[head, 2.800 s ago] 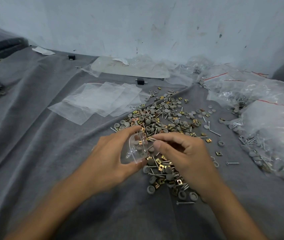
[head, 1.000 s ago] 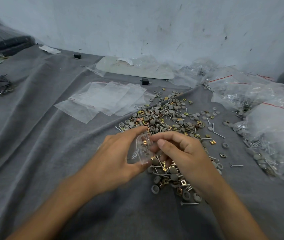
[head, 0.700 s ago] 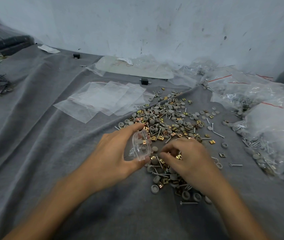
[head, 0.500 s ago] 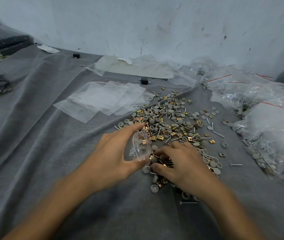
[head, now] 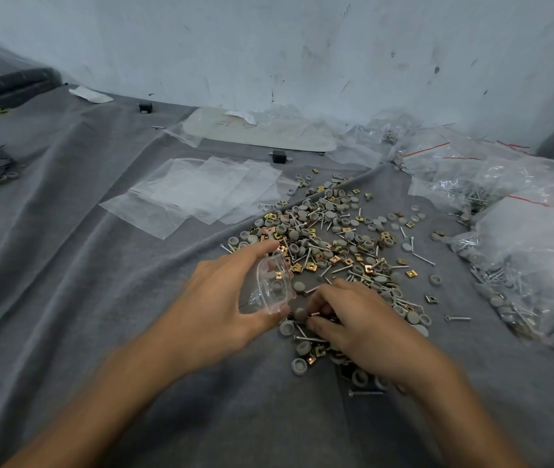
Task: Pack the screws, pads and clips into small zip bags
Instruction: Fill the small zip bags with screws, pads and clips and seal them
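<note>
Grey cloth (head: pixel 66 298) was spread; no writing was readable. A small zip bag (head: pixel 270 287) was held by the left hand (head: pixel 215 312); parts (head: pixel 329 238) were pinched under the right hand (head: pixel 360 329), empty bags (head: pixel 194 194) beyond.

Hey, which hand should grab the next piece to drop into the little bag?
The right hand. Its fingertips are already down in the pile of screws, pads and clips, while the left hand is occupied holding the bag open beside it.

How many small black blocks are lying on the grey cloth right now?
2. One small black block lies far back on the grey cloth near the wall; the other lies just beyond the flat clear bags. Others may be hidden under plastic.
</note>
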`<act>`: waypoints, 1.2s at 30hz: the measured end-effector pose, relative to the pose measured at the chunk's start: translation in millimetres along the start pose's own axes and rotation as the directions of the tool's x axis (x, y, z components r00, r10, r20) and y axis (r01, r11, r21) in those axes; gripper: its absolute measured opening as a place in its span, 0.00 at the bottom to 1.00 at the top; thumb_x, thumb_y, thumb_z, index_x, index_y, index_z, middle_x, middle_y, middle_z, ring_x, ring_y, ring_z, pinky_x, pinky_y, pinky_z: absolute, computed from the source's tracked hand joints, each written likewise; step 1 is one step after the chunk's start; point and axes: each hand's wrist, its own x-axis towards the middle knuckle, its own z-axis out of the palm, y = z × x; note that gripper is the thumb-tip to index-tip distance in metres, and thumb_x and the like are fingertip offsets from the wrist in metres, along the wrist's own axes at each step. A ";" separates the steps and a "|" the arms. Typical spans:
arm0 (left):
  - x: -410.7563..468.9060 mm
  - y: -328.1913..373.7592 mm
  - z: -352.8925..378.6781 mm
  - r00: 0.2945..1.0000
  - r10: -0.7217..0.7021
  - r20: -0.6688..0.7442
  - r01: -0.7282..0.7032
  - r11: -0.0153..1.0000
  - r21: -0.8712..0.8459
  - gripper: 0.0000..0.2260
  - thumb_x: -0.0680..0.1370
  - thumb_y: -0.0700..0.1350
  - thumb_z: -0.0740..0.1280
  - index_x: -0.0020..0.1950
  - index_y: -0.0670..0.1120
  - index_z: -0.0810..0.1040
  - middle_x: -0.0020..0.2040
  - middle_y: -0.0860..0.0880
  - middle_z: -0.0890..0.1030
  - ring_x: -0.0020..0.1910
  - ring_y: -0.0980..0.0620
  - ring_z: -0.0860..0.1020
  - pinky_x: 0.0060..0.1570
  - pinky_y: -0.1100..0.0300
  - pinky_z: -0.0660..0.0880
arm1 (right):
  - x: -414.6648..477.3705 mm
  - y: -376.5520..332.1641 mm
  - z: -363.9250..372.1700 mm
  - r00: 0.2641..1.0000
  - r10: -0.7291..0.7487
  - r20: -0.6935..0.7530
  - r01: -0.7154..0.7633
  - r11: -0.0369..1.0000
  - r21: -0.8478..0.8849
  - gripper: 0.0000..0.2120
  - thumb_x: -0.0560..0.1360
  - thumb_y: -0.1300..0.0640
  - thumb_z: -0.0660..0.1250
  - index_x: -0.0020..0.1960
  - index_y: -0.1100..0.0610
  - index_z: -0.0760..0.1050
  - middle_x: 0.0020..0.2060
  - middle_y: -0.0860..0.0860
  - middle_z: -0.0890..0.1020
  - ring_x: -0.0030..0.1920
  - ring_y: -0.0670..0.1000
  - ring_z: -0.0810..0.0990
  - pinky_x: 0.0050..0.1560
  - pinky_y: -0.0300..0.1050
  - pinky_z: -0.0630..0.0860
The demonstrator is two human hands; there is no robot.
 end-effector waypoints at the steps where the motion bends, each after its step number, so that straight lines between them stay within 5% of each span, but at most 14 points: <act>1: 0.1 -0.4 0.1 1.000 0.001 -0.003 -0.001 1.000 -0.003 0.37 0.72 0.66 0.71 0.77 0.66 0.58 0.72 0.65 0.70 0.73 0.59 0.66 0.70 0.56 0.63 | -1.1 0.3 -0.7 1.000 0.001 0.002 -0.001 1.000 -0.020 0.07 0.80 0.45 0.64 0.55 0.45 0.74 0.49 0.42 0.72 0.54 0.47 0.71 0.56 0.48 0.71; 6: 0.3 -0.5 1.7 1.000 0.012 -0.016 -0.012 1.000 -0.006 0.37 0.72 0.65 0.72 0.77 0.66 0.59 0.69 0.66 0.72 0.69 0.61 0.68 0.65 0.60 0.63 | -2.3 0.2 1.6 0.997 0.032 -0.072 -0.035 0.998 -0.044 0.06 0.77 0.45 0.62 0.46 0.46 0.69 0.45 0.43 0.71 0.49 0.47 0.69 0.48 0.46 0.67; 11: -0.8 1.0 2.4 1.000 0.014 -0.014 -0.015 1.000 -0.004 0.37 0.72 0.65 0.72 0.77 0.66 0.59 0.70 0.66 0.72 0.69 0.63 0.67 0.67 0.58 0.64 | -2.4 4.6 -0.4 0.902 0.029 -0.431 0.056 0.981 0.183 0.03 0.79 0.50 0.63 0.47 0.45 0.71 0.44 0.41 0.75 0.48 0.47 0.72 0.46 0.43 0.69; 13: -1.4 2.3 3.1 0.999 0.027 -0.019 -0.027 1.000 0.011 0.37 0.72 0.66 0.71 0.77 0.64 0.59 0.71 0.66 0.71 0.70 0.62 0.66 0.69 0.57 0.64 | -4.6 -1.6 -4.1 0.903 0.057 -0.425 0.158 0.878 0.453 0.02 0.80 0.50 0.64 0.48 0.46 0.73 0.39 0.46 0.78 0.41 0.48 0.76 0.41 0.47 0.73; 15: -1.4 4.9 3.0 0.999 0.035 -0.027 -0.035 0.999 0.016 0.37 0.71 0.67 0.69 0.77 0.64 0.59 0.72 0.66 0.70 0.70 0.64 0.65 0.71 0.55 0.64 | -7.9 -12.1 -4.4 0.923 -0.015 -0.384 0.236 0.810 0.536 0.02 0.79 0.49 0.65 0.50 0.45 0.76 0.39 0.47 0.80 0.38 0.47 0.77 0.38 0.46 0.75; 20: 0.6 9.6 2.3 0.998 0.058 -0.007 -0.058 0.998 -0.008 0.36 0.73 0.59 0.74 0.78 0.58 0.64 0.71 0.62 0.73 0.70 0.61 0.70 0.70 0.49 0.69 | -7.6 -31.6 1.9 0.933 -0.154 -0.326 0.337 0.695 0.635 0.11 0.81 0.60 0.65 0.60 0.49 0.79 0.51 0.44 0.85 0.52 0.48 0.84 0.49 0.39 0.80; 24: -1.1 11.3 -2.6 0.998 0.057 -0.024 -0.057 0.998 -0.005 0.35 0.74 0.59 0.74 0.78 0.58 0.64 0.71 0.63 0.72 0.69 0.65 0.67 0.71 0.51 0.68 | -5.5 -22.9 -0.2 0.856 -0.219 -0.469 0.354 0.909 0.221 0.22 0.76 0.72 0.63 0.59 0.48 0.82 0.62 0.48 0.74 0.61 0.45 0.71 0.55 0.22 0.67; 28: -3.7 14.8 -7.3 0.995 0.100 0.012 -0.099 0.994 -0.041 0.32 0.75 0.59 0.68 0.78 0.59 0.63 0.66 0.72 0.70 0.67 0.74 0.64 0.69 0.54 0.70 | 1.7 -21.0 9.7 0.887 -0.315 -0.338 0.343 0.939 0.025 0.20 0.77 0.68 0.67 0.64 0.49 0.81 0.73 0.49 0.69 0.68 0.52 0.67 0.68 0.36 0.65; 30: -4.7 13.6 -11.9 0.994 0.109 -0.005 -0.109 0.994 0.017 0.34 0.75 0.63 0.64 0.79 0.59 0.61 0.66 0.73 0.65 0.65 0.78 0.60 0.69 0.58 0.66 | 6.4 -25.3 11.9 0.886 -0.289 -0.362 0.358 0.923 0.139 0.12 0.79 0.63 0.69 0.61 0.53 0.82 0.68 0.47 0.75 0.68 0.51 0.70 0.68 0.47 0.69; 33: -4.3 9.0 -24.2 0.990 0.098 -0.097 -0.092 0.994 0.060 0.31 0.76 0.65 0.65 0.78 0.58 0.65 0.70 0.62 0.72 0.69 0.65 0.67 0.68 0.58 0.67 | 10.1 -28.8 7.5 0.894 -0.205 -0.399 0.342 0.887 0.309 0.06 0.78 0.54 0.72 0.54 0.53 0.83 0.62 0.45 0.77 0.66 0.46 0.73 0.65 0.51 0.74; 36: -4.2 4.7 -36.2 0.948 0.087 -0.306 -0.102 0.994 -0.035 0.17 0.76 0.64 0.68 0.60 0.57 0.78 0.55 0.62 0.81 0.57 0.63 0.78 0.58 0.68 0.73 | 6.9 -30.2 -1.6 0.895 -0.143 -0.424 0.351 0.812 0.467 0.03 0.75 0.53 0.75 0.48 0.51 0.84 0.62 0.41 0.78 0.62 0.42 0.78 0.59 0.45 0.77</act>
